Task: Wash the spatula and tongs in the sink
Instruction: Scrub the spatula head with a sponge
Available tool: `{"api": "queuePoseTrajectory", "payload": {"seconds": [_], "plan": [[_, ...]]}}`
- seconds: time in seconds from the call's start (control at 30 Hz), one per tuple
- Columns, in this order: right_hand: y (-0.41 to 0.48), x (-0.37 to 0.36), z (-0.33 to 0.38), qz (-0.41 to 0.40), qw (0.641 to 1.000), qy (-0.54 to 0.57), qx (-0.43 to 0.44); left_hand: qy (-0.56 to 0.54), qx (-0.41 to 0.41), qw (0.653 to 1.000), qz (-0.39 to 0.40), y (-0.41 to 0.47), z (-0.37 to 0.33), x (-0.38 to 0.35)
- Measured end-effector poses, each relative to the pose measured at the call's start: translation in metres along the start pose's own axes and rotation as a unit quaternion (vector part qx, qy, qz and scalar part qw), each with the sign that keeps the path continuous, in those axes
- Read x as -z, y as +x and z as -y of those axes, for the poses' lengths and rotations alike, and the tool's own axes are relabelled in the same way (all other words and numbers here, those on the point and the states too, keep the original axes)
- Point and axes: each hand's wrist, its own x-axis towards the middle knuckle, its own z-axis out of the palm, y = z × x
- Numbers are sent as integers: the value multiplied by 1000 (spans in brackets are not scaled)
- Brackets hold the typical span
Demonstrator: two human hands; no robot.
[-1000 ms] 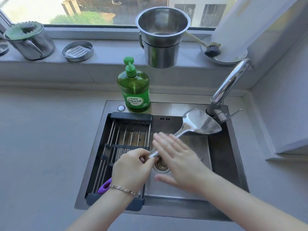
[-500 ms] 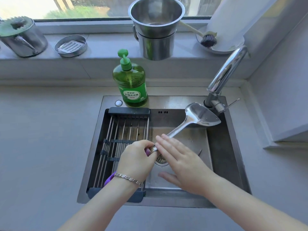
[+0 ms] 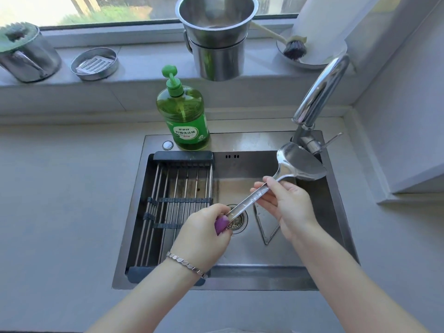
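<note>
I see grey counter (image 3: pixel 60 188) all round, with the steel sink (image 3: pixel 252 272) set in the middle. Black-framed wire rack (image 3: pixel 168 212) fills the sink's left half. Chrome faucet (image 3: pixel 322 92) rises at the far right corner, its spout arching up and right. Two stacked steel pots (image 3: pixel 216 44) stand on the far windowsill. A green soap bottle (image 3: pixel 185 116) stands upright on the sink's far rim, left of centre.

The spatula (image 3: pixel 300 164) is held over the basin and slants from near-left to far-right, blade up just beside the faucet base. My left hand (image 3: pixel 201 234) is closed round the purple handle end, above the drain (image 3: pixel 237 221). My right hand (image 3: pixel 288 207) has its fingers curled on the metal shaft, close under the blade.

The tongs (image 3: pixel 262 230) lie on the sink floor, right of the drain and partly under my right hand, with the arms spread in a V. I can't tell if the water is running.

Small stuff: a brush (image 3: pixel 294 50) in a dish at far right on the sill, a round tin (image 3: pixel 95 64) at far left, and a bracelet (image 3: pixel 187 264) on my left wrist.
</note>
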Motion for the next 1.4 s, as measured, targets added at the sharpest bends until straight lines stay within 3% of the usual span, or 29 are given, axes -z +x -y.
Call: {"api": "queuePoseTrajectory", "payload": {"seconds": [0.1, 0.23, 0.4, 0.6, 0.73, 0.9, 1.03, 1.2, 1.33, 1.4], "plan": [[0, 4, 0, -15, 1000, 17, 13, 108, 52, 992, 36, -2, 6, 2], [-9, 0, -8, -5, 998, 65, -16, 103, 89, 989, 53, -6, 10, -6], [-29, -12, -39, 77, 993, -32, -81, 136, 84, 986, 53, -7, 8, -9], [2, 4, -7, -15, 992, 120, -41, 143, 82, 985, 43, -6, 13, -1], [-23, -9, -30, 96, 991, -10, -96, 151, 67, 985, 49, -6, 11, -4], [7, 7, -3, -11, 992, 107, -65, 152, 73, 984, 48, -2, 15, -2], [-20, -7, -32, 101, 987, -45, -115, 165, 61, 983, 50, -3, 12, -7], [0, -1, -17, 16, 994, 49, -94, 157, 69, 984, 43, 2, 12, -4], [-20, -11, -35, 95, 988, -57, -103, 162, 58, 984, 49, 1, 13, -5], [-4, -4, -21, 53, 993, -12, -104, 155, 66, 985, 48, 0, 16, -3]]}}
